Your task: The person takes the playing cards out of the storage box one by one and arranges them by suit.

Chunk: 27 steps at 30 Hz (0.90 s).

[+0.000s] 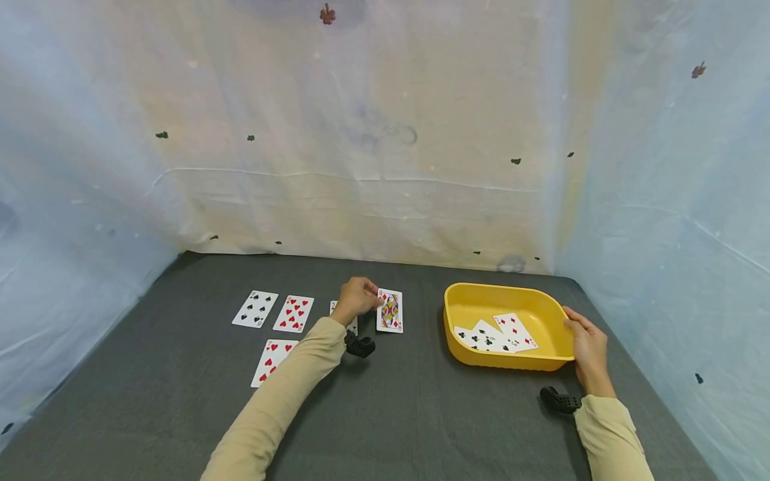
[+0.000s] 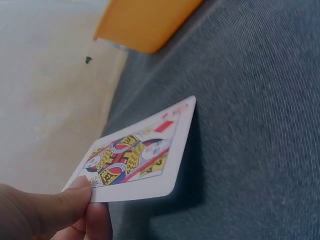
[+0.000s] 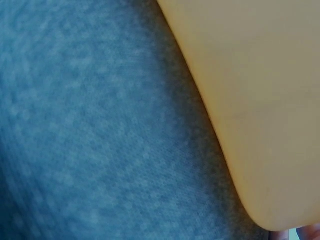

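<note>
Your left hand point(image 1: 356, 298) is extended forward over the grey table point(image 1: 421, 414), forearm in a tan sleeve point(image 1: 283, 394) angled up and to the right. Its fingers are curled, and the thumb point(image 2: 60, 202) and forefinger pinch the near left corner of a queen of diamonds point(image 1: 390, 310). In the left wrist view the card point(image 2: 137, 160) is lifted at the pinched corner and tilted, with its far edge low toward the cloth; whether that edge touches cannot be told. A red diamond pip shows at the far corner; the corner letter is too blurred to read.

Your right hand point(image 1: 586, 347) rests against the right end of the yellow tray point(image 1: 457, 334), fingers fairly straight along the rim, thumb on the outer wall. The right wrist view shows only the tray wall point(image 3: 260, 100) and cloth, so how firmly it holds cannot be told.

The tray contains several face-up cards point(image 1: 496, 334), clubs and diamonds, overlapping.

Left of the held card lie a black card with club pips point(image 1: 255, 308), a nine of hearts point(image 1: 293, 314), and nearer you another hearts card point(image 1: 273, 361). One more card point(image 1: 334, 308) is mostly hidden behind your left wrist. No other writing is legible.
</note>
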Available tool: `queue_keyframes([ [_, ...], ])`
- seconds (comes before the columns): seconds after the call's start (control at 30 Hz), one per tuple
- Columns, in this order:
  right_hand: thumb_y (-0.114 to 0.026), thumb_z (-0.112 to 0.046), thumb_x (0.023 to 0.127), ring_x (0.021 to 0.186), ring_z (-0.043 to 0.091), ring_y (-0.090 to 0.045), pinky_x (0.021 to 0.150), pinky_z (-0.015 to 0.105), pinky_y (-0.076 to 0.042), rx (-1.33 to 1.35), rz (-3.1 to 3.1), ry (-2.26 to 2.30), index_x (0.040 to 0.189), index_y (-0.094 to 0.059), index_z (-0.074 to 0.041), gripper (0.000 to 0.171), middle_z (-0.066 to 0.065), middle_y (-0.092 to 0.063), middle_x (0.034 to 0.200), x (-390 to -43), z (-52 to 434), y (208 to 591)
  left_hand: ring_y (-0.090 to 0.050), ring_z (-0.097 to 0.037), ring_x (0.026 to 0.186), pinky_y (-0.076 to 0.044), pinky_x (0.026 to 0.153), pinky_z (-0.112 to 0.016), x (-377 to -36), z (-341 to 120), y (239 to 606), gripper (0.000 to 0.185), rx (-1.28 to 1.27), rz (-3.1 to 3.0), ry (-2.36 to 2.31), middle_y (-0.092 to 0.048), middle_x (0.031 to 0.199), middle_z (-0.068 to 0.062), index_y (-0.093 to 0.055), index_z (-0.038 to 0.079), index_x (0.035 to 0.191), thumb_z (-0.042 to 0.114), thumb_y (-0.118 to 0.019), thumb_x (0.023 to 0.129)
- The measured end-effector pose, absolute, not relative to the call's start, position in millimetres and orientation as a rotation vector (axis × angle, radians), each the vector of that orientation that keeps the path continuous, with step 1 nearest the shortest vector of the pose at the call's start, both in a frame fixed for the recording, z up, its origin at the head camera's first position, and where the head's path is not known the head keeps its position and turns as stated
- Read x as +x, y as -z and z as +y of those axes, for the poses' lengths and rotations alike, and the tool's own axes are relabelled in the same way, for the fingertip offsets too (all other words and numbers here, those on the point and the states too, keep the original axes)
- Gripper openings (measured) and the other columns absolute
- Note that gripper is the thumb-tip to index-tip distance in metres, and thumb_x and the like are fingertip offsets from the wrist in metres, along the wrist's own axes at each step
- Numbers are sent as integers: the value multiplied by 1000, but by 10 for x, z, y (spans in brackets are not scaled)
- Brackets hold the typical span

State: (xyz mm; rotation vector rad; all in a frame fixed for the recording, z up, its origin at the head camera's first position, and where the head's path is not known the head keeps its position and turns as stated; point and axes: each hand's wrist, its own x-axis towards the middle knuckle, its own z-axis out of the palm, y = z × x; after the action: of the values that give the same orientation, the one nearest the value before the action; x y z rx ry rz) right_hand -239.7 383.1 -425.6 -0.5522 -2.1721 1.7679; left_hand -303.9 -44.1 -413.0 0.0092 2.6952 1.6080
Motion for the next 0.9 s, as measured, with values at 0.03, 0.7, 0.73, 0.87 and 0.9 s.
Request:
queue_keyframes([
  [0.03,-46,-26,103,92,-2,-52,70,12,-47,-552,-2174,-1766,143,-47,-6,45,8,-46,144,-2398,3831,4256,-64,-19,64,-45,56,-28,-3044,-436,4136,18,-4,2705,-1587,-67,72,-5,-65,0,90,2,-79,79],
  [0.7,-46,-26,103,89,-4,-53,69,12,-48,-561,-2183,-1762,143,-47,-6,45,10,-43,146,-2395,3818,4243,-42,-20,61,-36,50,-28,-3113,-323,4198,36,117,3056,-998,-42,55,-1,-45,9,50,-2,-74,70],
  [0.73,-47,-26,103,90,-4,-53,70,12,-48,-560,-2181,-1766,143,-47,-6,45,10,-43,146,-2394,3819,4242,-45,-21,63,-40,52,-29,-3114,-312,4192,33,108,3066,-976,-46,58,-3,-47,8,53,-2,-74,70],
  [0.87,-45,-26,103,91,-3,-52,71,12,-48,-552,-2194,-1762,144,-45,-5,46,13,-40,148,-2392,3824,4244,-56,-27,73,-51,64,-37,-3115,-277,4178,17,73,3088,-919,-59,71,-11,-59,1,65,-1,-75,70],
  [0.9,-45,-26,103,92,-3,-52,71,12,-48,-549,-2201,-1758,144,-45,-5,46,13,-39,149,-2391,3825,4246,-56,-29,74,-51,65,-38,-3115,-271,4178,15,63,3081,-929,-60,73,-13,-60,-1,68,-2,-75,70],
])
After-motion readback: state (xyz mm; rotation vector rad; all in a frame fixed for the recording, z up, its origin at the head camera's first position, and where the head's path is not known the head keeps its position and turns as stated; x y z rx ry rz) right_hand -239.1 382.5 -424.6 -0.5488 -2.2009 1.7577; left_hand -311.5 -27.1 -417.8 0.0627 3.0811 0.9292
